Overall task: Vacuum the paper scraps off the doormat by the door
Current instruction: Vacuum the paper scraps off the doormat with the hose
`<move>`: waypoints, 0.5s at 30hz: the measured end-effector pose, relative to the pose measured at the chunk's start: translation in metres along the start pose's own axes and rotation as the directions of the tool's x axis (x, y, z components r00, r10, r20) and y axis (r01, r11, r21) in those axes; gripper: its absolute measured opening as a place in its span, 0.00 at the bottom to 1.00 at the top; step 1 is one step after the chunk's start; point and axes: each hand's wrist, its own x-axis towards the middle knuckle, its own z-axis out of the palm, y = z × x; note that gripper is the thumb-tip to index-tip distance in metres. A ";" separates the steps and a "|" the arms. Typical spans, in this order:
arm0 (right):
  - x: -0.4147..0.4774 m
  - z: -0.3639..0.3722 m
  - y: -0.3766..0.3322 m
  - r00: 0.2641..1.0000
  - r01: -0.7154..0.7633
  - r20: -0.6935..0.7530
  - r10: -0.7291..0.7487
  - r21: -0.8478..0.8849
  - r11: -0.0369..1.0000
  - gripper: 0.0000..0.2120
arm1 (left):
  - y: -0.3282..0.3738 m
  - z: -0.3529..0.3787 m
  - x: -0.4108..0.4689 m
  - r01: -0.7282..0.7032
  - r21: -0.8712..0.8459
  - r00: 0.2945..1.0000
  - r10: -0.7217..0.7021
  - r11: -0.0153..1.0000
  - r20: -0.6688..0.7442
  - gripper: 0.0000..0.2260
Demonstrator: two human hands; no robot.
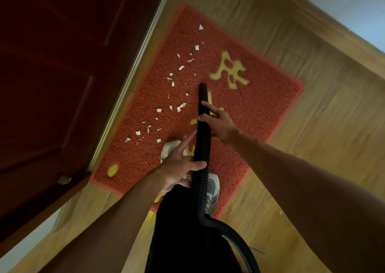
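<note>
A red doormat (260, 106) with yellow characters lies against the dark red door (52, 74). Several white paper scraps (159, 110) are strewn along the mat's door side. A black ribbed vacuum hose (202, 147) runs up from below, and its nozzle tip (203, 87) hovers over the mat's middle, right of the scraps. My right hand (218, 122) grips the hose near the nozzle. My left hand (179, 166) holds the ribbed part lower down, forefinger stretched out along it.
My two light sneakers (212, 189) stand on the mat's near end, below dark trousers. Wood-look flooring (312, 168) surrounds the mat. A metal threshold strip (125, 89) runs along the door. A pale wall with skirting (343, 32) is at the upper right.
</note>
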 end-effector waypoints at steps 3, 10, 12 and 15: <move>0.006 0.014 -0.009 0.999 0.005 0.040 -0.003 -0.041 0.999 0.26 | 0.002 -0.011 -0.004 -0.006 -0.024 1.000 0.005 1.000 -0.015 0.37; 0.015 0.041 -0.026 0.995 0.049 0.097 -0.030 -0.208 0.977 0.26 | 0.001 -0.029 -0.010 -0.015 -0.058 0.999 0.013 0.998 -0.046 0.38; 0.015 0.040 -0.027 0.996 0.046 0.082 -0.029 -0.207 0.977 0.26 | 0.005 -0.029 -0.010 -0.005 -0.050 0.999 0.003 0.999 -0.045 0.38; 0.013 0.030 -0.028 0.999 0.025 0.025 -0.022 -0.153 0.988 0.26 | 0.013 -0.025 -0.006 0.002 -0.022 1.000 -0.002 1.000 -0.017 0.38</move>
